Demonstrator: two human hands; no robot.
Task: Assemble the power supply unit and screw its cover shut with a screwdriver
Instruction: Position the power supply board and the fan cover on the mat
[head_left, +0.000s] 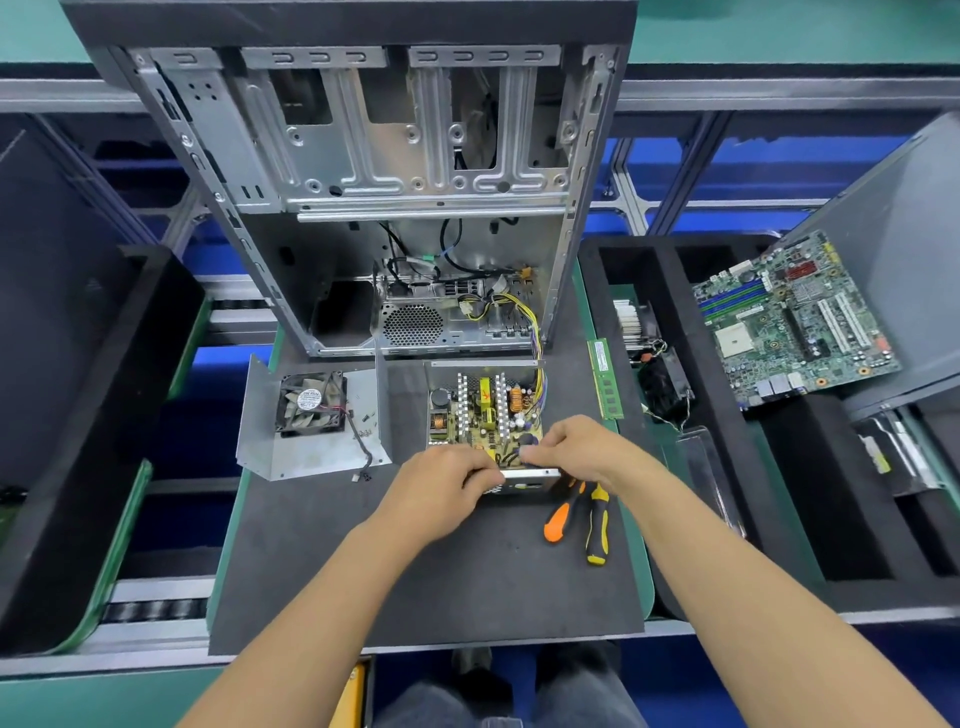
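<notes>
- The open power supply unit (485, 415) sits on the dark mat (363, 571), just in front of the empty computer case (363, 182), its circuit board exposed.
- Left hand (441, 491) curls its fingers over the unit's near metal edge, gripping it.
- Right hand (576, 447) pinches something small and dark at the board's near corner, possibly a wire; the view is too tight to be sure.
- The cover (311, 421) with its fan lies apart to the left.
- Two screwdrivers, orange-handled (558, 519) and yellow-handled (596, 530), lie just right of the unit, untouched.
- A green memory stick (604, 378) lies further right.
</notes>
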